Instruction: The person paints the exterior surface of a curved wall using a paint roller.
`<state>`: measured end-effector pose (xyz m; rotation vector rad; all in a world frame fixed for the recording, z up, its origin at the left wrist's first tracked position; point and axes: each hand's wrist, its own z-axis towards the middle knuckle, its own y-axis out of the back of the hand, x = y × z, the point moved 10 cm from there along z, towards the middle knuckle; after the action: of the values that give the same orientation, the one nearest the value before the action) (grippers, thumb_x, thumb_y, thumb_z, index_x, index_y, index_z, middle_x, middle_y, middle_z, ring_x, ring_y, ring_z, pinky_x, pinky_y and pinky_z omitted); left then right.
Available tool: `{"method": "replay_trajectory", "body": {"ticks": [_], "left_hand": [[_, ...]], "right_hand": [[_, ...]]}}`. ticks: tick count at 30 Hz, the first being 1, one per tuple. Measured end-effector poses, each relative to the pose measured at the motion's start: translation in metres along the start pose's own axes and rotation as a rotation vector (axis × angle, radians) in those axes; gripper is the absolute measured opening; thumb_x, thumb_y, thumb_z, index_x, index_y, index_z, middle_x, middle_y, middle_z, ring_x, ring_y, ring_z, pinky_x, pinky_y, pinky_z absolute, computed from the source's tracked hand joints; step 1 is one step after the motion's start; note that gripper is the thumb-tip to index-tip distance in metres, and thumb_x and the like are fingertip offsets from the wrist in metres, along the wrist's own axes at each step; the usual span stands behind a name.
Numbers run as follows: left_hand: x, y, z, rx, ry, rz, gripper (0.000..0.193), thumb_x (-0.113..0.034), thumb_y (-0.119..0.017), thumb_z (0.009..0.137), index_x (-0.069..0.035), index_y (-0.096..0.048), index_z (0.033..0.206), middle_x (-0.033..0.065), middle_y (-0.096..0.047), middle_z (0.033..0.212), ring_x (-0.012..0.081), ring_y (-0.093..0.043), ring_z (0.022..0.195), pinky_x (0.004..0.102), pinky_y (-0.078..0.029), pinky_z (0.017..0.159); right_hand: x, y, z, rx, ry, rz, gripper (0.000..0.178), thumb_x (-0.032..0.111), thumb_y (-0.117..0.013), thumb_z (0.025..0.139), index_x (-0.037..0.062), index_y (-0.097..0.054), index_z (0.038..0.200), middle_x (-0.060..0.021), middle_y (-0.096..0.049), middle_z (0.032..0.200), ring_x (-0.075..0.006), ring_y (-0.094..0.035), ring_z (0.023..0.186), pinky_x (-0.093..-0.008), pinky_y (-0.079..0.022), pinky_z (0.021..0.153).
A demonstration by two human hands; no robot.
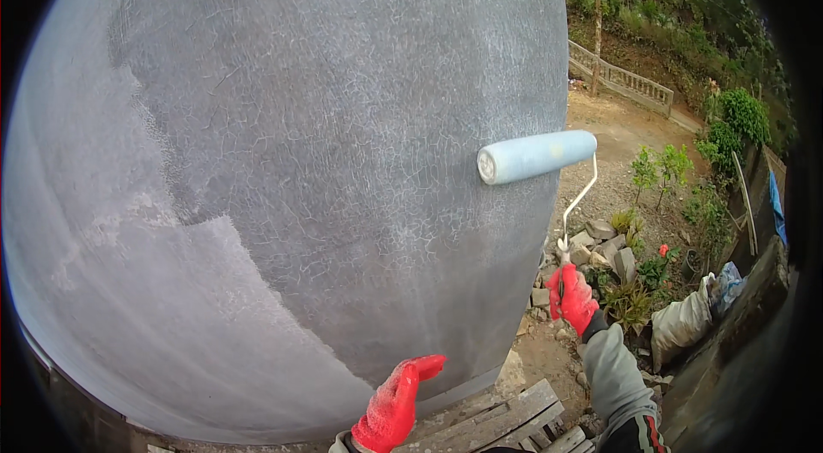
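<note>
On the right, red-gloved R hand point(573, 294) grips a pale-blue paint roller point(538, 156), held up at the R edge of the grey wall point(326, 127); contact unclear. L hand point(394, 406), also red-gloved, is loosely open nr wall's bottom.

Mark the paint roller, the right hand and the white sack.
Paint roller point(538, 157): head view, middle of its pale-blue cylinder.
Right hand point(574, 297): head view, its red-gloved middle.
White sack point(680, 324): head view, middle of its bulging side.
</note>
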<state>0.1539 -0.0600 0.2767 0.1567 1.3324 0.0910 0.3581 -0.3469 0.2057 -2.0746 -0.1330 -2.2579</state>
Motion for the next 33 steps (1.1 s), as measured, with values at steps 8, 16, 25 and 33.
{"method": "replay_trajectory", "body": {"ticks": [8, 16, 25, 33], "left_hand": [[0.006, -0.015, 0.016, 0.051, 0.031, -0.037, 0.049, -0.033, -0.024, 0.106, 0.001, -0.052, 0.127, 0.0121, -0.057, 0.126, 0.0230, -0.055, 0.117, 0.0354, -0.037, 0.104], [0.014, -0.014, -0.003, -0.074, -0.004, -0.349, 0.044, -0.033, -0.038, 0.104, 0.001, -0.053, 0.126, 0.0119, -0.059, 0.121, 0.0217, -0.055, 0.115, 0.0358, -0.041, 0.100], [-0.014, -0.040, 0.028, 0.083, -0.062, -0.133, 0.038, -0.027, -0.039, 0.103, 0.000, -0.052, 0.127, 0.0121, -0.057, 0.125, 0.0214, -0.055, 0.115, 0.0341, -0.040, 0.101], [-0.045, -0.073, 0.088, 0.062, -0.113, -0.037, 0.038, -0.019, -0.049, 0.099, -0.004, -0.047, 0.135, 0.0101, -0.053, 0.130, 0.0179, -0.050, 0.121, 0.0297, -0.038, 0.102]], "right_hand": [[0.179, 0.015, 0.061, -0.066, 0.230, 0.116, 0.053, 0.053, -0.032, 0.099, 0.0049, -0.050, 0.084, -0.0028, -0.042, 0.054, -0.0153, -0.041, 0.040, -0.0305, -0.036, 0.037], [-0.048, 0.004, -0.012, 0.003, -0.072, 0.001, 0.043, 0.037, -0.034, 0.099, 0.0010, -0.052, 0.084, -0.0050, -0.043, 0.053, -0.0174, -0.042, 0.040, -0.0333, -0.039, 0.038], [0.171, -0.021, 0.044, 0.001, 0.213, -0.015, 0.034, 0.034, -0.037, 0.097, 0.0030, -0.051, 0.092, -0.0034, -0.043, 0.056, -0.0149, -0.041, 0.040, -0.0310, -0.038, 0.038], [0.302, -0.055, 0.047, -0.042, 0.314, 0.108, 0.044, 0.047, -0.041, 0.096, 0.0053, -0.051, 0.087, -0.0020, -0.042, 0.056, -0.0138, -0.040, 0.039, -0.0311, -0.038, 0.038]]}}
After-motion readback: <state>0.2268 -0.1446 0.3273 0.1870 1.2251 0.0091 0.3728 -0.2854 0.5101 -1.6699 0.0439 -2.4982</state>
